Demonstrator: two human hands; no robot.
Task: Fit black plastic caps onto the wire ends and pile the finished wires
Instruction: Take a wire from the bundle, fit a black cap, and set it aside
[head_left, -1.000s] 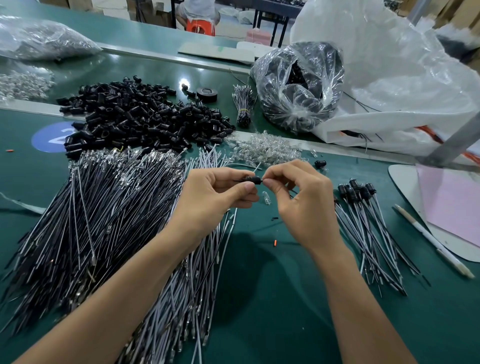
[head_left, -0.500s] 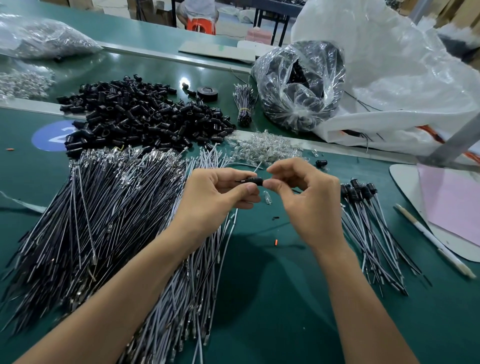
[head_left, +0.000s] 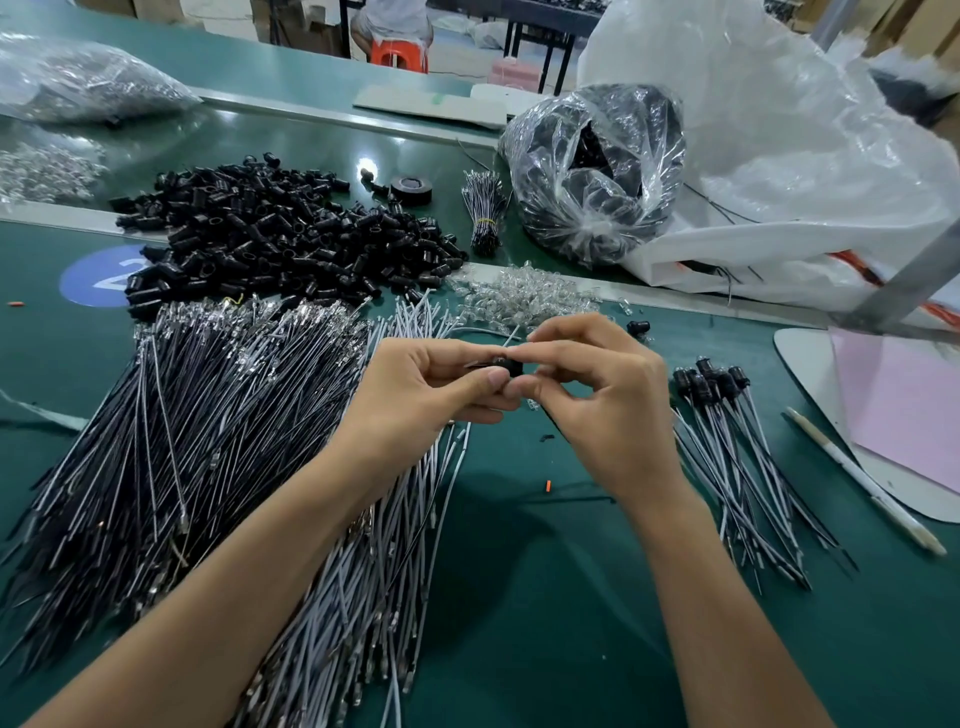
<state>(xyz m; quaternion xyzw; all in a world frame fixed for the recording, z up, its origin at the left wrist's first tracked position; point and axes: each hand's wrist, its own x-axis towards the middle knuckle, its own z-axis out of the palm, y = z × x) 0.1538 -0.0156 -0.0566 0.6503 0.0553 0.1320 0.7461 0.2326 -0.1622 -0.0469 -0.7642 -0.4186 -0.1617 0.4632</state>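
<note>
Head view shows me a job that I think is only just begun. At the left of the frame lies a very big pile of bare wires (head_left: 171, 457) with no caps on them, so most of the work is left to do. Above it sits a heap of loose caps (head_left: 270, 234).

In the middle, the left hand (head_left: 415, 400) and the right hand (head_left: 608, 400) meet, up off the table. Both have thumb and fingers curled in, and they pinch one black cap (head_left: 506, 366) between them. The hands hide most of its wire, so I cannot tell how far the cap is pushed on.

At the right lies the finished pile (head_left: 737, 457). It is small, with the capped ends all at the top. I guess this wire goes there when it is done.

The green table (head_left: 545, 597) has a blue round sticker (head_left: 98, 280) at the left. Far back, at the top, stands an orange stool (head_left: 400, 54). A little heap of clear bits (head_left: 524, 296) lies above the hands. A see-through bag (head_left: 597, 171) of black parts and a big white bag (head_left: 779, 130) sit at the upper right. A pen (head_left: 862, 483) lies beside pink paper (head_left: 909, 405) at the far right.
</note>
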